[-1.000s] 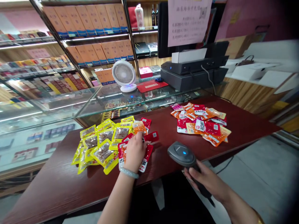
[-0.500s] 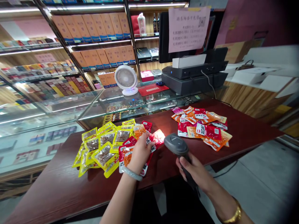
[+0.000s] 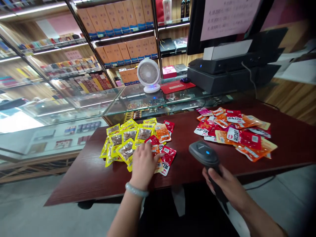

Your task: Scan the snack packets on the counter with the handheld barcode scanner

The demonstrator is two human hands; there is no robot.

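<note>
My right hand grips the handle of a dark grey barcode scanner, its head angled left above the table. A small blue light glows on top of the scanner. My left hand is over the near edge of the left pile, thumb apart from the fingers. Beneath and beside it are red snack packets and orange ones; its fingertips are partly lost among them. Yellow snack packets with clear windows lie heaped just left of that hand.
A second pile of red and orange packets lies on the right of the dark red table. Behind stand a glass display counter, a white fan, a red mat and a black cash register. Shelves of boxes line the back.
My left hand has let go of the red packet held before the scanner and moved left over the pile. The scanner's bright light on the packet is gone. The view has shifted.
</note>
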